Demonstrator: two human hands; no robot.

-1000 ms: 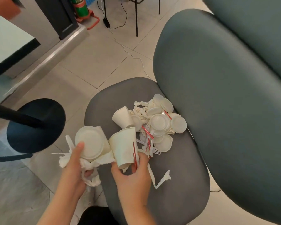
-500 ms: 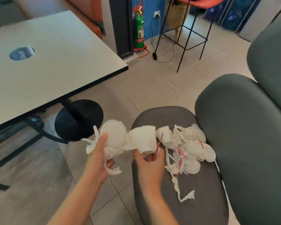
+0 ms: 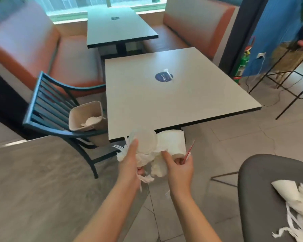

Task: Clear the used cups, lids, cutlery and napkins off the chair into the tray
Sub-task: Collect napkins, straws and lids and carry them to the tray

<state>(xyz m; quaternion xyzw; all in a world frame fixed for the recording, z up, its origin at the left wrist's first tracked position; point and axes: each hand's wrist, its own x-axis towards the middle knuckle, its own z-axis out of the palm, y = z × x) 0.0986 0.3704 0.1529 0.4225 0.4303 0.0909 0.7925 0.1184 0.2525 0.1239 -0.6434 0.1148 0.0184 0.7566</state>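
Below the table edge [image 3: 182, 126], the left hand [image 3: 129, 163] grips a lid [image 3: 145, 142] and napkins [image 3: 124, 154], while the right hand [image 3: 180, 168] holds a cup [image 3: 173, 142] and apparently straws [image 3: 189, 151].

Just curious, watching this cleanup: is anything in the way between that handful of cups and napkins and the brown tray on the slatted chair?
Nothing visible blocks it. The left hand and right hand hold the cup, lid and napkins beside the table corner; the tray sits open-topped just beyond.

Paper cup [image 3: 173, 142], matt white; crumpled paper napkins [image 3: 143, 157]; table [image 3: 173, 98], smooth matt top; metal slatted chair [image 3: 47, 102]; brown cardboard tray [image 3: 85, 116].
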